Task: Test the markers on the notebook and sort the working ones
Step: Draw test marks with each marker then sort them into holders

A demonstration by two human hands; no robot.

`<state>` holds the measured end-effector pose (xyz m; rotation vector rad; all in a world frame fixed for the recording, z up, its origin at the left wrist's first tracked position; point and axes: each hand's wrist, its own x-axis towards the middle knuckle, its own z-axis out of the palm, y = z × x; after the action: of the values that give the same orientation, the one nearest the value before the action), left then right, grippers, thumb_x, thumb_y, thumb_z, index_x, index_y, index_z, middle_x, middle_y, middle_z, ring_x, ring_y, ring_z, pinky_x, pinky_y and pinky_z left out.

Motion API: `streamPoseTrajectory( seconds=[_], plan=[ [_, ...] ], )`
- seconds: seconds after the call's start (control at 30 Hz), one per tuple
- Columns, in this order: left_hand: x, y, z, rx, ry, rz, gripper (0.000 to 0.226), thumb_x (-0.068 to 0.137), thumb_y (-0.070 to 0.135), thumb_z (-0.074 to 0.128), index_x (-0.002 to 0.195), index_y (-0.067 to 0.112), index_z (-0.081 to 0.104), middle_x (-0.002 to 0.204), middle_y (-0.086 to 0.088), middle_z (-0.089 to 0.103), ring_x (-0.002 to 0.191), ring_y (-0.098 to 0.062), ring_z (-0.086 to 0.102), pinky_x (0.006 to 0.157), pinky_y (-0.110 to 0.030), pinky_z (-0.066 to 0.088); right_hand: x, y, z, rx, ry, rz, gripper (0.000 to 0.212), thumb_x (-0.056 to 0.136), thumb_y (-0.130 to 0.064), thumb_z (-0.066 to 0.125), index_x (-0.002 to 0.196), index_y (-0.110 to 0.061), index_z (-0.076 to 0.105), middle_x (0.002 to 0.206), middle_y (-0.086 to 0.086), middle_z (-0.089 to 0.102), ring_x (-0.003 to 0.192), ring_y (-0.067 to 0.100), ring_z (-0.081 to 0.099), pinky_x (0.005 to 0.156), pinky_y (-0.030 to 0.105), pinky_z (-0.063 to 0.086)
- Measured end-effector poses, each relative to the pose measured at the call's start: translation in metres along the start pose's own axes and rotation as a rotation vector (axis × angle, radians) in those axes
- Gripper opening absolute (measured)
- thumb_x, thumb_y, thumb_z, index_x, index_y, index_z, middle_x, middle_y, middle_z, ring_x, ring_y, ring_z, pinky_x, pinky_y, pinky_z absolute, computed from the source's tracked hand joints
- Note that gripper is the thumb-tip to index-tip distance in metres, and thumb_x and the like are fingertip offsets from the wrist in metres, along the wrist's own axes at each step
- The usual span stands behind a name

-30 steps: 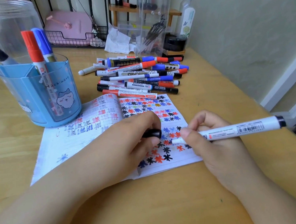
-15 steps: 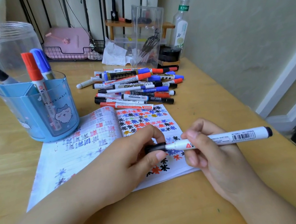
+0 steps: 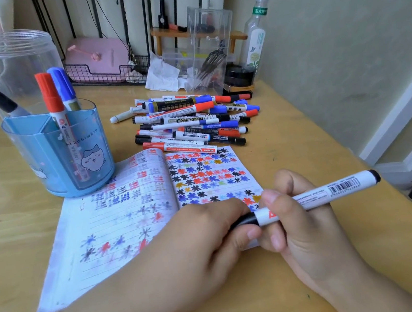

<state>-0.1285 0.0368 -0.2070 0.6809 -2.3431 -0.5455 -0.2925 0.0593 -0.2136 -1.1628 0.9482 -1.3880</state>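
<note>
— Wood desk [image 3: 308,260], pale wall behind. Hands?
— Right hand [image 3: 300,224] grips the white marker [image 3: 318,196] above the notebook [image 3: 118,222]; left hand [image 3: 206,238] pinches its black cap [image 3: 244,220].

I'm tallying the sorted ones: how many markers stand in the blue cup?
3: a black marker at its left, a red marker and a blue marker in the middle of the blue cup.
</note>
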Motion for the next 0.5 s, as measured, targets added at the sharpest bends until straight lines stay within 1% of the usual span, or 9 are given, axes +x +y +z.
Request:
streamPoseTrajectory(
  seconds=[0.1, 0.17, 0.27, 0.3, 0.37, 0.4, 0.43, 0.47, 0.5],
  plan=[
    [0.001, -0.002, 0.003, -0.014, 0.018, -0.002, 0.016, 0.094, 0.035, 0.042, 0.079, 0.031, 0.045, 0.063, 0.023, 0.037, 0.055, 0.008, 0.039, 0.053, -0.005, 0.026, 0.002, 0.002, 0.001, 0.053, 0.004, 0.009, 0.026, 0.065, -0.033, 0.065, 0.052, -0.027, 0.044, 0.034, 0.001, 0.038, 0.034, 0.011, 0.034, 0.041, 0.02, 0.031],
    [0.003, -0.004, 0.004, -0.01, 0.034, -0.033, 0.019, 0.094, 0.035, 0.042, 0.076, 0.037, 0.038, 0.061, 0.023, 0.041, 0.056, 0.007, 0.042, 0.053, -0.007, 0.027, 0.004, 0.003, 0.0, 0.024, 0.022, 0.035, 0.029, 0.06, -0.037, 0.071, 0.052, -0.026, 0.046, 0.037, 0.002, 0.041, 0.037, 0.012, 0.036, 0.042, 0.02, 0.032],
    [0.006, -0.007, 0.001, 0.011, 0.083, -0.157, 0.019, 0.094, 0.038, 0.038, 0.076, 0.033, 0.044, 0.063, 0.015, 0.048, 0.061, 0.0, 0.047, 0.055, -0.013, 0.032, 0.004, 0.002, 0.0, -0.043, -0.018, 0.081, 0.041, 0.055, -0.054, 0.081, 0.069, -0.019, 0.063, 0.058, 0.008, 0.061, 0.045, 0.01, 0.047, 0.046, 0.018, 0.04],
    [0.006, -0.008, -0.004, 0.024, 0.113, -0.213, 0.021, 0.095, 0.038, 0.037, 0.077, 0.032, 0.044, 0.064, 0.013, 0.049, 0.064, -0.003, 0.047, 0.055, -0.015, 0.034, 0.003, 0.0, 0.0, -0.098, -0.01, 0.107, 0.044, 0.06, -0.05, 0.08, 0.077, -0.013, 0.065, 0.064, 0.009, 0.066, 0.046, 0.01, 0.049, 0.047, 0.018, 0.042],
    [0.007, -0.009, -0.016, 0.076, 0.161, -0.32, 0.021, 0.097, 0.037, 0.039, 0.076, 0.034, 0.042, 0.067, 0.01, 0.052, 0.067, -0.007, 0.048, 0.057, -0.02, 0.035, 0.001, -0.004, -0.003, -0.311, 0.084, 0.084, 0.021, 0.076, -0.027, 0.077, 0.077, -0.01, 0.063, 0.062, 0.006, 0.068, 0.044, 0.008, 0.047, 0.046, 0.016, 0.041],
    [0.007, -0.01, -0.022, 0.117, 0.167, -0.359, 0.02, 0.096, 0.036, 0.039, 0.077, 0.034, 0.041, 0.07, 0.01, 0.052, 0.067, -0.009, 0.048, 0.058, -0.021, 0.035, 0.002, -0.007, -0.006, -0.468, 0.14, -0.011, 0.012, 0.079, -0.017, 0.075, 0.074, -0.015, 0.065, 0.058, 0.001, 0.065, 0.043, 0.006, 0.045, 0.047, 0.015, 0.04],
    [0.008, -0.01, -0.028, 0.159, 0.162, -0.382, 0.019, 0.096, 0.036, 0.039, 0.078, 0.032, 0.041, 0.071, 0.009, 0.052, 0.066, -0.009, 0.047, 0.06, -0.025, 0.036, 0.003, -0.01, -0.008, -0.645, 0.171, -0.164, 0.011, 0.078, -0.015, 0.075, 0.075, -0.021, 0.066, 0.057, -0.003, 0.06, 0.045, 0.004, 0.043, 0.049, 0.014, 0.038],
    [0.009, -0.009, -0.033, 0.195, 0.149, -0.401, 0.019, 0.097, 0.036, 0.039, 0.079, 0.03, 0.041, 0.072, 0.009, 0.052, 0.065, -0.009, 0.046, 0.062, -0.028, 0.037, 0.006, -0.014, -0.008, -0.833, 0.167, -0.332, 0.012, 0.077, -0.019, 0.072, 0.082, -0.029, 0.067, 0.059, -0.006, 0.054, 0.049, 0.003, 0.042, 0.051, 0.012, 0.037],
    [0.009, -0.007, -0.037, 0.225, 0.142, -0.41, 0.018, 0.097, 0.036, 0.038, 0.081, 0.028, 0.042, 0.073, 0.008, 0.051, 0.065, -0.01, 0.045, 0.063, -0.03, 0.037, 0.011, -0.019, -0.005, -1.025, 0.142, -0.478, 0.02, 0.076, -0.024, 0.067, 0.093, -0.035, 0.066, 0.062, -0.011, 0.046, 0.054, 0.003, 0.041, 0.054, 0.013, 0.036]
  ],
)
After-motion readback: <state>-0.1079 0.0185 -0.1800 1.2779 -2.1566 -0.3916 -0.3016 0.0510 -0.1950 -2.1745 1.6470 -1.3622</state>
